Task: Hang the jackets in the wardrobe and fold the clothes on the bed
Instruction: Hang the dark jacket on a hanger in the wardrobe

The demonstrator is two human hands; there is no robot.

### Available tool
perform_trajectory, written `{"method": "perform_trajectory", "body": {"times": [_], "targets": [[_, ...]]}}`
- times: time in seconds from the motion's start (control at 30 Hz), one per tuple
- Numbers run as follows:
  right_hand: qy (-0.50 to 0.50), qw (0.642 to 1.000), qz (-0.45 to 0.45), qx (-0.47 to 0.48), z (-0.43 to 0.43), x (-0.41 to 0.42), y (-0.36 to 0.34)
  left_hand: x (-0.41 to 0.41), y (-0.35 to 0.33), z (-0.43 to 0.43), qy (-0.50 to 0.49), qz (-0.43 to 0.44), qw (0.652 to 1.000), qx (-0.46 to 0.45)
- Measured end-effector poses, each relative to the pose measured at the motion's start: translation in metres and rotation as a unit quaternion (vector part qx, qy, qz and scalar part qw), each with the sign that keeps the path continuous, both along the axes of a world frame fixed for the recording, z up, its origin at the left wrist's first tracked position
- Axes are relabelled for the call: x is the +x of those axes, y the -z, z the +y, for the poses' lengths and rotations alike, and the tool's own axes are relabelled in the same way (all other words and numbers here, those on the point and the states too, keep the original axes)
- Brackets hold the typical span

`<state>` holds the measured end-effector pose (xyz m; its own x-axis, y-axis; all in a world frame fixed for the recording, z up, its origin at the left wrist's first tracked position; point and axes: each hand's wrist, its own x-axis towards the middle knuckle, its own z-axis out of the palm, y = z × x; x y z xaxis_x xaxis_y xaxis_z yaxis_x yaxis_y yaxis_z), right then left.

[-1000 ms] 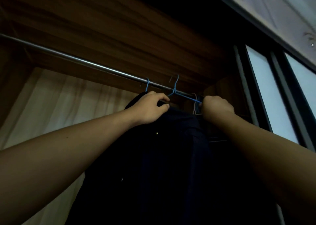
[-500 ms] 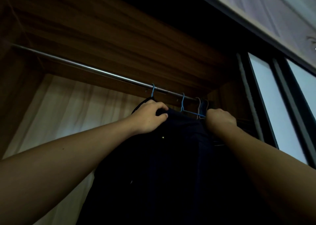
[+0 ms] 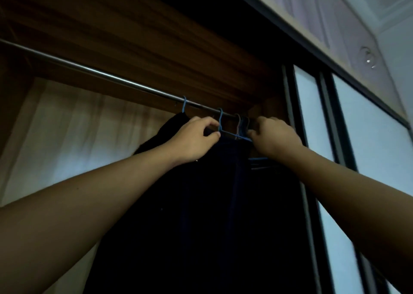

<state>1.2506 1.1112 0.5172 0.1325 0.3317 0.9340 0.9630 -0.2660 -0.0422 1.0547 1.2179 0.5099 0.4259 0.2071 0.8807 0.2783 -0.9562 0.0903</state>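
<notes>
Both hands up at the rail (image 3: 93,73). Left hand (image 3: 194,140) grip pinched on the blue hanger (image 3: 220,120) neck; right hand (image 3: 276,137) grip closed on its shoulder wire. Dark jacket (image 3: 212,204) hangs below, hook over the rail in the wardrobe. Risk: hook looks barely seated and crowded against neighbouring hangers (image 3: 242,122); letting go unevenly could tilt it, jacket slides off. Versus a second ago: hook was clear above the rail, now it's on.
</notes>
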Motion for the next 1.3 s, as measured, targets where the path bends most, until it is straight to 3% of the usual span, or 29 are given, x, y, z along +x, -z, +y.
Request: {"method": "perform_trajectory", "body": {"times": [0.17,0.33,0.63,0.93,1.07,1.2,1.3], "targets": [[0.045,0.998,0.014,-0.032,-0.068,-0.012,0.043,0.024,0.041,-0.033,0.072,0.028,0.997,-0.027],[0.065,0.991,0.058,-0.105,-0.092,-0.011,0.055,0.022,0.058,-0.054,0.058,0.071,0.995,-0.035],[0.046,0.982,0.074,-0.166,-0.02,0.001,0.013,-0.006,0.029,-0.029,-0.036,0.085,0.992,-0.082],[0.094,0.956,0.119,-0.252,0.068,0.062,-0.018,0.006,0.015,-0.015,-0.085,0.062,0.994,-0.044],[0.107,0.964,0.154,-0.189,0.078,0.065,-0.013,0.008,0.019,-0.012,-0.095,0.054,0.994,-0.031],[0.113,0.98,0.135,-0.091,0.093,0.089,-0.017,0.006,0.021,-0.011,-0.106,0.043,0.993,-0.017],[0.101,0.976,0.146,-0.122,0.083,0.082,-0.017,0.003,0.022,-0.009,-0.117,0.038,0.992,-0.013]]}}
